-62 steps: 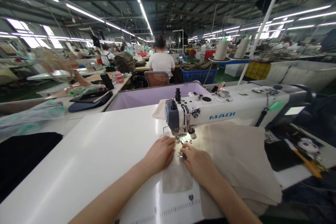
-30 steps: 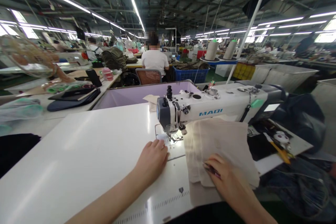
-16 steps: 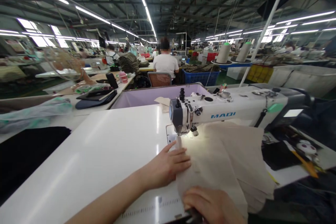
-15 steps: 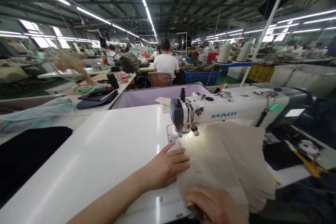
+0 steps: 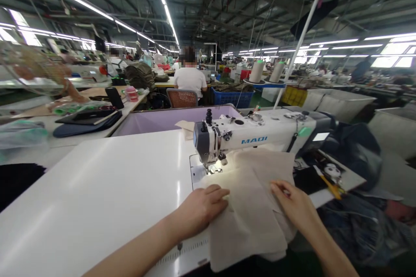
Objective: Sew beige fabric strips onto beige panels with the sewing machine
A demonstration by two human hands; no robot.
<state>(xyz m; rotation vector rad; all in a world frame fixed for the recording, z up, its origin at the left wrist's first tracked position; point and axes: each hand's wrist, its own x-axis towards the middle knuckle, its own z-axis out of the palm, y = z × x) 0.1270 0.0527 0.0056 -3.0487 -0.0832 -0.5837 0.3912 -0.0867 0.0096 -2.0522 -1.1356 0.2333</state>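
Beige fabric pieces (image 5: 248,225) lie in overlapping layers under and in front of the white sewing machine (image 5: 253,132), the front ones hanging over the table's near edge. My left hand (image 5: 204,205) rests at the left edge of the top piece, just in front of the needle area, its bent fingers closed on the cloth and its thumb hidden. My right hand (image 5: 294,201) is at the right side of the layers, thumb and fingers pinched together at the fabric. The machine's lamp lights the presser foot (image 5: 212,169), to the left of the cloth.
A white tabletop (image 5: 123,190) stretches left of the machine. Behind it stands a lilac-walled bin (image 5: 156,121). Thread cones (image 5: 257,71) stand on a rack behind the machine. Yellow-handled scissors (image 5: 329,186) lie at right, above dark denim (image 5: 357,225). A co-worker (image 5: 190,75) sits ahead.
My right hand has moved from the fabric's near edge up to its right side. The top fabric has turned and slid nearer. My left fingers have drawn together. The view has swung right.
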